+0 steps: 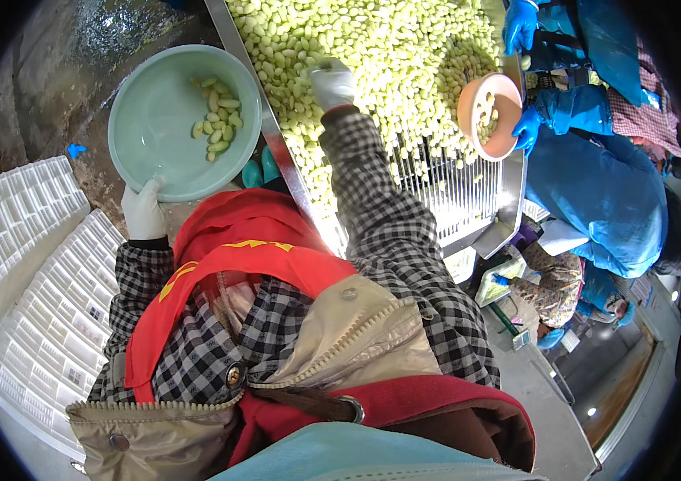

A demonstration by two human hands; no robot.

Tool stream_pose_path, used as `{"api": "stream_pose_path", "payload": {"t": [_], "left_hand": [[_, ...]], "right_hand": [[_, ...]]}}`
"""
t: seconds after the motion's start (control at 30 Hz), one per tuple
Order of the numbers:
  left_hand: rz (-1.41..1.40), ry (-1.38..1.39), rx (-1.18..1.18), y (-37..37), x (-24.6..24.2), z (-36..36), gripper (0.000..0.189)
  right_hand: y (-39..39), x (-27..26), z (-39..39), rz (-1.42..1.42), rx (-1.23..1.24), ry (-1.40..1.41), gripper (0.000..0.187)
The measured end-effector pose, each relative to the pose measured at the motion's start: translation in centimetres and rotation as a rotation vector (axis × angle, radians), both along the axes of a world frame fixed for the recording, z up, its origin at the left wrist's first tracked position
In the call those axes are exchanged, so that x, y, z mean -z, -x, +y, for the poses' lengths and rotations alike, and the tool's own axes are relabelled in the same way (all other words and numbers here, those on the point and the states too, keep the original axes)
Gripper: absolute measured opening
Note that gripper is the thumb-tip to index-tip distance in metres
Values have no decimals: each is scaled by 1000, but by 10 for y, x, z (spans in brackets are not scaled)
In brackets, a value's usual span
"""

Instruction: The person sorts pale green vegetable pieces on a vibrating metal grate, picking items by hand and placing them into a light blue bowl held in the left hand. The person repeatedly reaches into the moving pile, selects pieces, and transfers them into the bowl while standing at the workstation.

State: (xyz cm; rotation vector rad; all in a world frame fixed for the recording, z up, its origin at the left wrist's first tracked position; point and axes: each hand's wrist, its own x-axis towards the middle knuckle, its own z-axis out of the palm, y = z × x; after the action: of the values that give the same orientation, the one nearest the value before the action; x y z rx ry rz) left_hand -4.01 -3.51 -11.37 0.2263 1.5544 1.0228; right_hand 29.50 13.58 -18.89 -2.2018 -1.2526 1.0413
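My left hand (144, 209), in a white glove, grips the near rim of a pale green plastic basin (154, 120). A small cluster of yellowish-green oval produce pieces (218, 117) lies at the basin's right side. My right hand (332, 83), also white-gloved, reaches over the heap of pale green oval produce (400, 66), perhaps beans or small fruits. Its fingers are blurred and point away from me, so whether they hold a piece is hidden. The heap covers much of a metal sorting table (277, 138) with a slatted bed (436, 180).
Across the table, a co-worker's blue-gloved hand (527, 129) holds an orange bowl (500, 111) with a few pieces inside. Another blue glove (519, 27) is at the far edge. White plastic crates (52, 312) stand at my left. The floor (100, 54) looks wet. More people work at right.
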Motion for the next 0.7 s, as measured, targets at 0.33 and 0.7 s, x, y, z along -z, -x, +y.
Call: {"api": "stream_pose_path", "payload": {"t": [0.33, 0.7], "left_hand": [[25, -13, 65, -12, -6, 24, 41], [40, -12, 53, -17, -10, 29, 42]], "right_hand": [[-40, -19, -23, 845, 663, 15, 12], [-56, -11, -34, 1536, 713, 86, 13]]}}
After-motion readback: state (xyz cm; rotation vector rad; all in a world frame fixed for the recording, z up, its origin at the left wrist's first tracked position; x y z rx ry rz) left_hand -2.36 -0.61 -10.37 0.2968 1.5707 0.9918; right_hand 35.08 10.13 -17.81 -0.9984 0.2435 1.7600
